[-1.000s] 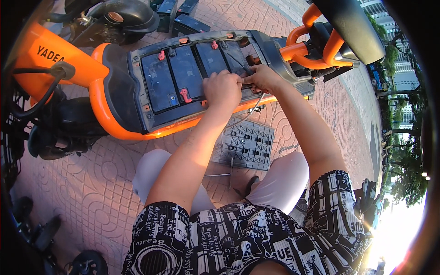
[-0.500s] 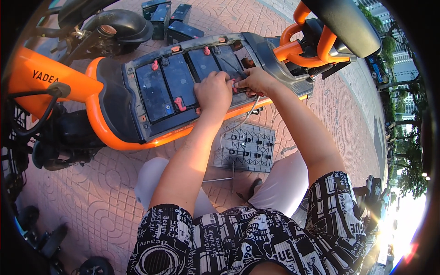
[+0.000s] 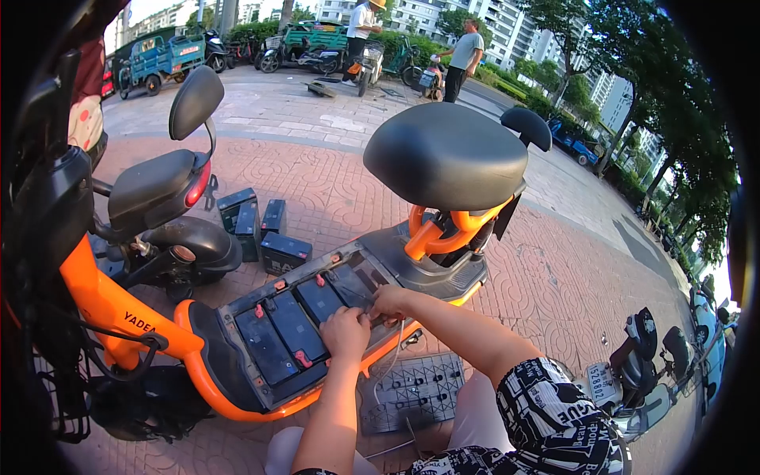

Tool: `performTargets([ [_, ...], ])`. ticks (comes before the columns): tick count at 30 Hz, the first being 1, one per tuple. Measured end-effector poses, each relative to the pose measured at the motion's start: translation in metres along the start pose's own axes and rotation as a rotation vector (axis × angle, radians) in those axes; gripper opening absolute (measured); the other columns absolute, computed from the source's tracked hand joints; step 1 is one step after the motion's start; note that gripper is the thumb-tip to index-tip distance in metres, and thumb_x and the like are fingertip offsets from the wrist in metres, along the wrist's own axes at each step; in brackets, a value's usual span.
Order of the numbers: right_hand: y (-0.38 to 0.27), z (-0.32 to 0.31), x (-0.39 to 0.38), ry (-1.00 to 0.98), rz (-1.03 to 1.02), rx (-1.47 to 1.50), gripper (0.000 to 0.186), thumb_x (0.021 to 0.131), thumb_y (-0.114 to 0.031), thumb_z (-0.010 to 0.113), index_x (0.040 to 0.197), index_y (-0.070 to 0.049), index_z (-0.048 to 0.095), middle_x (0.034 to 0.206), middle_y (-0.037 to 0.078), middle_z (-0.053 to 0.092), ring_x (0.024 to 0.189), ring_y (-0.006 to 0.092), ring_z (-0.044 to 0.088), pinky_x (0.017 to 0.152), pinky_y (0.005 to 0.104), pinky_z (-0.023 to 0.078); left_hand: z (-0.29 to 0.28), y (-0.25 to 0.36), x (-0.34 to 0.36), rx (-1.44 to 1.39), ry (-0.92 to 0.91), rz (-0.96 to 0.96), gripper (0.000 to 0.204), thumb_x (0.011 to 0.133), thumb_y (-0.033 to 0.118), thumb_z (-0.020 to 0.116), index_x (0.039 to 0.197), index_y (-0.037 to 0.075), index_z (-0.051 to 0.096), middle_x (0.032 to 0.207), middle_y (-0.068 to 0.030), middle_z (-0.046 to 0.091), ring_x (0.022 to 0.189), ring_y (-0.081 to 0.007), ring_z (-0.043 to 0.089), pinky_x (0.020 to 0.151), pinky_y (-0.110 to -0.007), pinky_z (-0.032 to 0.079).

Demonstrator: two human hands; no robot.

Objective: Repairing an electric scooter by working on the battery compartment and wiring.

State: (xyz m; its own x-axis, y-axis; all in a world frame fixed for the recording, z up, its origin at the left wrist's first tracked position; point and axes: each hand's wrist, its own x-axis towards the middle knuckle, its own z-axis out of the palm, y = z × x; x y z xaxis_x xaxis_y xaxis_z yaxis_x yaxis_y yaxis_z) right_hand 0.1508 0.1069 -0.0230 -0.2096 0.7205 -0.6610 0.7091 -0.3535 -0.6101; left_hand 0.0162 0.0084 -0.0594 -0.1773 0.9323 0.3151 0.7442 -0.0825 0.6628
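The person's left hand (image 3: 346, 332) lay near the dark batteries (image 3: 294, 324) in the open floor compartment (image 3: 305, 272) of an orange scooter (image 3: 226, 398), just beside the right hand (image 3: 387, 304); their exact grip was too small to make out. A pale cable (image 3: 392, 355) hung below the right hand, near a grey panel (image 3: 412, 392).

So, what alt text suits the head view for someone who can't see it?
A person's hands work close together over dark batteries in the open floor of an orange scooter. Four more batteries sit on reddish paving beyond it; a grey panel lies on its near side.
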Motion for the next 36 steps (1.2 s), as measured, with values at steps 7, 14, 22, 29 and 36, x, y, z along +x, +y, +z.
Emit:
performTargets([
  [7, 0.007, 0.0, 0.012, 0.032, -0.027, -0.025, 0.018, 0.074, -0.01, 0.077, 0.084, 0.001, 0.07, 0.069, 0.01, 0.064, 0.058, 0.021, 0.06, 0.057, 0.036, 0.054, -0.001, -0.01, 0.004, -0.103, 0.008, 0.004, 0.017, 0.079, 0.025, 0.069, 0.088, 0.013, 0.078, 0.088, -0.0079, 0.072, 0.079, -0.03, 0.067, 0.071, -0.042, 0.051],
  [14, -0.006, 0.003, -0.008, 0.008, 0.016, 0.034, 0.047, 0.077, 0.001, 0.076, 0.119, 0.01, 0.055, 0.073, 0.01, 0.057, 0.049, 0.0168, 0.051, 0.04, 0.03, 0.043, -0.007, -0.009, 0.001, -0.099, -0.042, 0.052, 0.015, 0.079, 0.025, 0.071, 0.086, 0.013, 0.078, 0.088, -0.0073, 0.071, 0.079, -0.0299, 0.067, 0.072, -0.041, 0.051],
  [22, -0.011, 0.002, -0.017, -0.009, 0.026, -0.035, 0.056, 0.079, -0.003, 0.077, 0.128, 0.008, 0.053, 0.077, 0.009, 0.061, 0.052, 0.0151, 0.054, 0.044, 0.027, 0.046, -0.002, -0.01, 0.001, -0.093, -0.072, -0.027, 0.012, 0.077, 0.024, 0.074, 0.083, 0.015, 0.078, 0.088, -0.0069, 0.071, 0.083, -0.0298, 0.067, 0.075, -0.039, 0.051],
  [29, 0.002, 0.001, -0.007, 0.016, -0.033, -0.013, 0.034, 0.079, -0.009, 0.076, 0.108, 0.004, 0.063, 0.077, 0.008, 0.063, 0.059, 0.0171, 0.06, 0.052, 0.0297, 0.05, -0.002, -0.006, 0.002, -0.051, -0.063, -0.039, 0.011, 0.076, 0.024, 0.074, 0.082, 0.016, 0.078, 0.087, -0.0068, 0.071, 0.082, -0.03, 0.067, 0.074, -0.039, 0.051],
  [36, 0.003, 0.001, -0.015, 0.041, -0.075, -0.138, 0.03, 0.076, -0.017, 0.078, 0.096, 0.002, 0.066, 0.07, 0.008, 0.062, 0.055, 0.0168, 0.058, 0.05, 0.0304, 0.048, 0.007, -0.017, 0.002, -0.107, -0.082, -0.054, 0.01, 0.078, 0.023, 0.072, 0.083, 0.016, 0.078, 0.086, -0.0055, 0.071, 0.082, -0.0285, 0.067, 0.073, -0.044, 0.047],
])
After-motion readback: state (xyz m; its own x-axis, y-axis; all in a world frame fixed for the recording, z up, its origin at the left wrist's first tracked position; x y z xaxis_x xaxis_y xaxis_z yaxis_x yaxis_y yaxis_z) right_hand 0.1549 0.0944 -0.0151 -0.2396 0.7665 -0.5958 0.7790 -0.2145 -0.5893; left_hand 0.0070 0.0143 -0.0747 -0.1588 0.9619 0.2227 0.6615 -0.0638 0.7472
